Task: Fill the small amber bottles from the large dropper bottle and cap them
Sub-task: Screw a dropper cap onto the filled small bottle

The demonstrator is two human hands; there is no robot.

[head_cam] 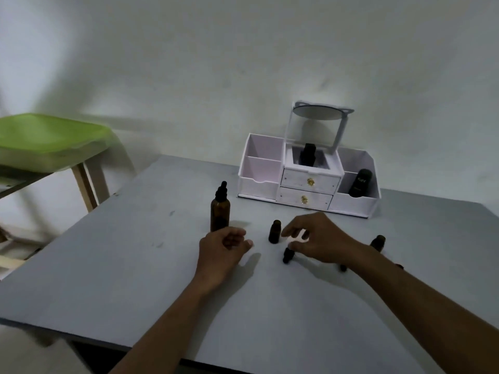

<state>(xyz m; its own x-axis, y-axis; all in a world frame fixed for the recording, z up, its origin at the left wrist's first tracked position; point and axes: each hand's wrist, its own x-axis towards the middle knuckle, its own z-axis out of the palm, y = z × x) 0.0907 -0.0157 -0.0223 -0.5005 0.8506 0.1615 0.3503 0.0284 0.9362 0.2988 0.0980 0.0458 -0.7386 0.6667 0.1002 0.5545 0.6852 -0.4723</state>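
Large dropper bottle (220,209): amber, black dropper top on, upright at centre frame, left of the other bottles. One small amber bottle (275,232) stands upright just right of it, between the two hands. A second small bottle (378,242) is at centre right, partly hidden behind the right wrist. A black cap (287,255) lies tilted on the grey table (135,252), below the first small bottle.

Left hand (224,247) rests on the table just below the large bottle, fingers loosely curled, holding nothing. Right hand (318,238) hovers over the cap, fingers apart and bent down. Fingertips are at the cap's top, can't tell if they pinch it. Another small dark item (343,267) sits under the right wrist, too hidden to identify.

White organiser (259,184) at the table's far edge, with two drawers and a mirror (317,112) on top. Its middle compartment holds a dark bottle (307,155), the right one a black bottle (359,183) leaning. Green stool (48,139) at upper left.
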